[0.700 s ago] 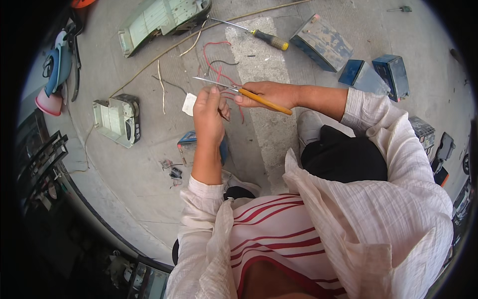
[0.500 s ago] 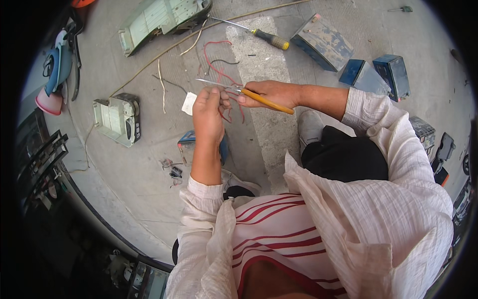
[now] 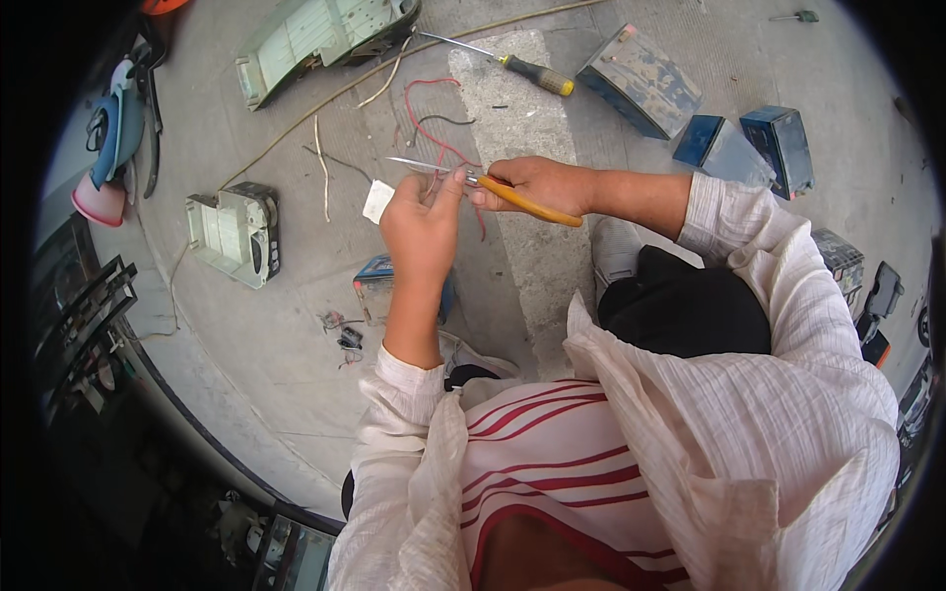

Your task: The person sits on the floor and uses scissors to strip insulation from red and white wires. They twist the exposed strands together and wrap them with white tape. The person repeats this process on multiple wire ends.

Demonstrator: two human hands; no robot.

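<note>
My right hand (image 3: 527, 184) grips a pair of orange-handled scissors (image 3: 537, 204), the slim silver blades pointing left. Close against the blades, my left hand (image 3: 422, 215) is closed in a pinch, thumb and forefinger near the scissors' pivot. A thin red wire (image 3: 414, 106) runs from the floor toward the pinching fingers, and a loose strand hangs just below the blades. Where the fingers meet the wire is partly hidden. Beside the left hand lies a small white piece (image 3: 377, 201), and a dark wire (image 3: 340, 164) stretches toward it.
A screwdriver (image 3: 537, 76) lies beyond my hands. Box-shaped batteries (image 3: 645, 84) stand at the far right, another box (image 3: 374, 291) below my left forearm. Pale plastic housings (image 3: 234, 234) sit on the left, near a long cable (image 3: 296, 128). A small wired part (image 3: 350, 339) lies near my foot.
My left hand has shifted slightly right, its thumb and forefinger now nearer the scissors' pivot. The right hand with the scissors has barely moved.
</note>
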